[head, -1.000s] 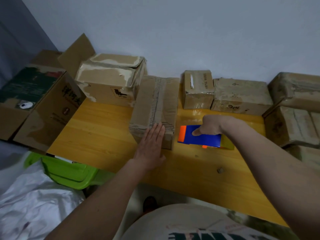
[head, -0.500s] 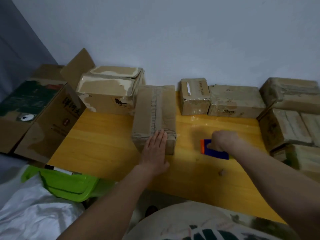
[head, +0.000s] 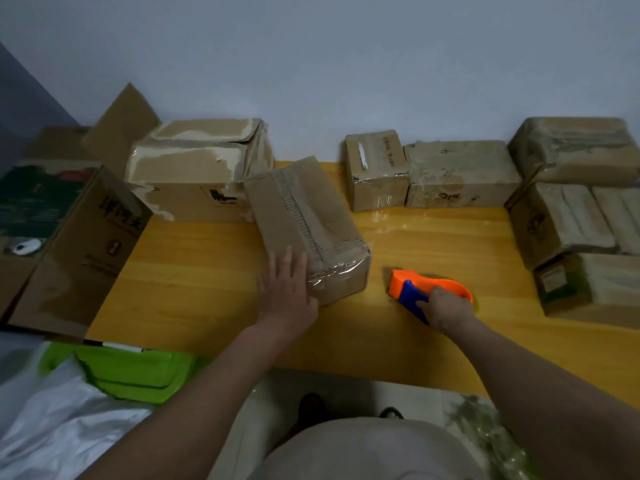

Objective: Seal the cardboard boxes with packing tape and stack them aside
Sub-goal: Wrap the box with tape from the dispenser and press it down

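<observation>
At the far left an open carton (head: 79, 244) stands off the edge of the wooden table (head: 194, 271), with a green plastic lid (head: 131, 372) below it. Behind the table's left part sits a large worn box (head: 194, 174) against the wall.

Next, near the middle, lies the long cardboard box (head: 304, 223) you are working on. Its long axis runs away from you and leans slightly to the left, with the near end closest to your body. Clear tape already shines over that near end, and a strip seems to run along the top seam, though I cannot tell how far it reaches.

Your left hand (head: 287, 292) rests flat on the box's near left corner, fingers straight and together, pressing rather than gripping.

To the right of the box, a little apart from it, your right hand (head: 446, 306) is curled round the handle of the orange and blue tape dispenser (head: 412, 289), which sits low on the table. The dispenser's orange nose points left, towards the box's near end.

So the box lies to the left of your gripping hand, and your right hand is the one to carry tape across; your left is nearer for steadying.

Further right, sealed boxes (head: 460, 174) line the wall, and a stack of boxes (head: 568, 216) fills the right edge.
</observation>
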Motion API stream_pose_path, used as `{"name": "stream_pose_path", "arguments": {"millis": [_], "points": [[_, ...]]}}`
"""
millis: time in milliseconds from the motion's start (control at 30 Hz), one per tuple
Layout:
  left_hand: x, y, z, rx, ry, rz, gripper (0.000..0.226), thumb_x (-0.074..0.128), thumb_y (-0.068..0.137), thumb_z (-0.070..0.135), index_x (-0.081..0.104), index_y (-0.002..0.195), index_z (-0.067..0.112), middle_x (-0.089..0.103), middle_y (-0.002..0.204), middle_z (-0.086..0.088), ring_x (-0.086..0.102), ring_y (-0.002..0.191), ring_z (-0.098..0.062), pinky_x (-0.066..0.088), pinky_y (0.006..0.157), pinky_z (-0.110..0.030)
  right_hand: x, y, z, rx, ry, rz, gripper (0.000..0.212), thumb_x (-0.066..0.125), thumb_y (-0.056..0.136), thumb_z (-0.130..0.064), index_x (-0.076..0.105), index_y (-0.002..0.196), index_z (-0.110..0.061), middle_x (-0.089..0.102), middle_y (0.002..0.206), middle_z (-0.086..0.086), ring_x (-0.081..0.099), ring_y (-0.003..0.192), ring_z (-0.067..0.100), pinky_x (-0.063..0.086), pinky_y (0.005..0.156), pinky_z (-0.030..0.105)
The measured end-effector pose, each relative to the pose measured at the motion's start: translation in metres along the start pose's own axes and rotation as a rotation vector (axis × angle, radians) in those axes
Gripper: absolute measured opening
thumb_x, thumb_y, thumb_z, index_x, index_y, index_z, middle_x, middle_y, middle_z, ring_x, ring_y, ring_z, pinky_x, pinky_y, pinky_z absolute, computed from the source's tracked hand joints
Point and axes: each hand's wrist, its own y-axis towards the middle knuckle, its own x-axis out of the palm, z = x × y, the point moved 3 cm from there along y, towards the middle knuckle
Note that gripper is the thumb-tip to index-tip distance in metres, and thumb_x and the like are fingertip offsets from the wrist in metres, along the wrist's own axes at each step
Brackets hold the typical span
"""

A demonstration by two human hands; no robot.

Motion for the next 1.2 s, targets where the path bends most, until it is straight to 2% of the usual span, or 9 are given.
{"name": "stream_pose_path", "arguments": {"millis": [100,300,500,633,733,833,967,1067,1200], "points": [[0.004,-0.006,-0.004,-0.01,0.075,-0.107,0.086,0.051,0.091,0.029,-0.005,0.154,0.012,-0.017,0.16,-0.015,-0.022,0.144,-0.039,0.003,0.12,-0.051,-0.004,0.001,-0.005,0.005,0.138,0.074,0.042,0.054,0.095,-0.037,0.057,0.116,-0.001,0.061,0.122,0.019,0.057,0.114,0.034,0.045,0.093,0.039],[0.002,-0.023,0.025,0.041,0.221,-0.129,0.082,0.044,0.096,0.03,-0.01,0.152,0.003,-0.018,0.157,-0.024,-0.019,0.144,-0.042,-0.001,0.121,-0.049,-0.056,-0.026,-0.056,-0.334,0.677,0.703,0.017,0.053,0.094,-0.01,0.067,0.1,-0.002,0.064,0.102,0.014,0.054,0.102,0.031,0.039,0.087,0.032],[0.006,-0.049,0.024,0.267,0.388,-0.102,0.074,0.036,0.101,0.03,-0.012,0.152,0.005,-0.013,0.161,-0.016,-0.012,0.147,-0.035,-0.01,0.118,-0.043,-0.073,-0.034,-0.078,-0.439,0.644,0.594,0.027,0.05,0.096,-0.007,0.068,0.116,-0.009,0.066,0.116,0.01,0.051,0.115,0.028,0.035,0.095,0.029],[0.013,-0.043,0.001,0.356,0.265,-0.008,0.077,0.065,0.085,0.044,0.034,0.149,0.013,0.038,0.151,-0.012,0.04,0.129,-0.03,0.04,0.104,-0.042,-0.081,-0.019,-0.093,-0.462,0.647,0.429,0.031,0.047,0.099,-0.016,0.06,0.127,-0.014,0.061,0.127,0.004,0.047,0.123,0.024,0.035,0.102,0.032],[0.008,-0.028,-0.013,0.503,0.234,0.129,0.073,0.077,0.067,0.056,0.06,0.125,0.015,0.063,0.116,-0.006,0.057,0.094,-0.025,0.049,0.086,-0.04,-0.086,0.001,-0.111,-0.497,0.688,0.288,0.033,0.046,0.1,-0.021,0.058,0.13,-0.014,0.059,0.131,0.005,0.049,0.124,0.023,0.039,0.104,0.034],[-0.002,-0.009,-0.018,0.58,0.21,0.154,0.074,0.066,0.071,0.062,0.058,0.126,0.014,0.058,0.103,-0.004,0.053,0.091,-0.022,0.05,0.085,-0.041,-0.076,0.017,-0.129,-0.51,0.648,0.116,0.034,0.042,0.102,-0.027,0.063,0.122,-0.009,0.063,0.125,0.01,0.054,0.118,0.026,0.043,0.098,0.035],[0.005,0.016,-0.021,0.535,0.284,-0.055,0.1,0.048,0.076,0.078,0.024,0.151,0.016,0.023,0.15,-0.011,0.021,0.137,-0.027,0.024,0.114,-0.05,-0.065,0.031,-0.142,-0.475,0.727,-0.018,0.041,0.038,0.102,-0.036,0.062,0.122,-0.01,0.062,0.124,0.011,0.054,0.119,0.027,0.043,0.099,0.035],[0.01,0.028,-0.018,0.488,0.357,-0.084,0.114,0.03,0.075,0.087,-0.003,0.154,0.013,-0.012,0.162,-0.007,-0.013,0.149,-0.026,0.001,0.119,-0.055,-0.072,0.026,-0.141,-0.507,0.459,0.302,0.043,0.036,0.101,-0.039,0.055,0.132,-0.016,0.054,0.137,0.006,0.04,0.132,0.029,0.033,0.108,0.044],[0.014,0.041,-0.012,0.418,0.298,-0.066,0.121,0.032,0.074,0.089,-0.016,0.152,0.009,-0.022,0.16,-0.009,-0.023,0.146,-0.024,-0.003,0.12,-0.05,-0.06,-0.017,-0.139,-0.799,0.101,0.623,0.046,0.031,0.097,-0.033,0.065,0.121,-0.012,0.059,0.133,0.002,0.043,0.133,0.029,0.032,0.109,0.046]]}}
